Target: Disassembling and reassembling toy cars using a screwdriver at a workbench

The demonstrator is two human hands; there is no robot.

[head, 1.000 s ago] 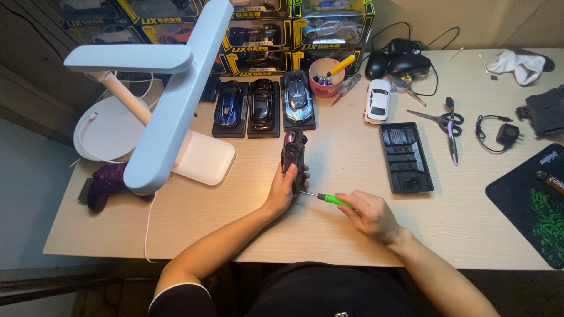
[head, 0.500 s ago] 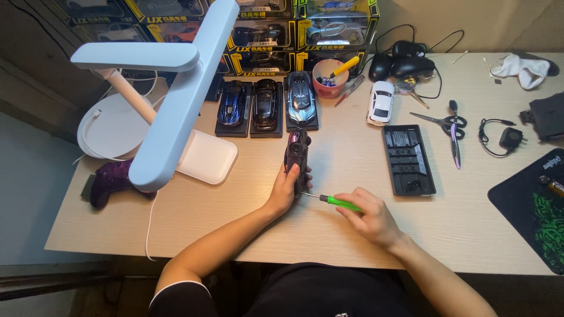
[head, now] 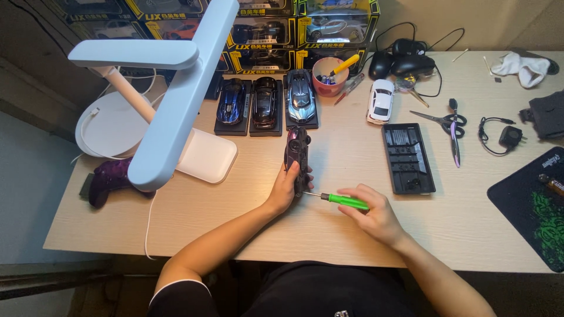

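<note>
Centrally, left hand (head: 286, 186) grips toy car (head: 297, 154); right hand (head: 371, 215) pinches green screwdriver (head: 342, 201); pink cup (head: 329, 78) holds tools (probably pens).

place: likely home hobby desk | signs: desk lamp (head: 170, 100), boxed model cars (head: 338, 26), bit tray (head: 407, 157)

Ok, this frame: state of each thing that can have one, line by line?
Left hand: gripping the dark purple toy car, which lies on the desk.
Right hand: holding the green-handled screwdriver, tip at the car's rear.
Desk lamp: cannot tell if lit.
Scissors: lying flat, blades apart.
Bit tray: open.
</note>
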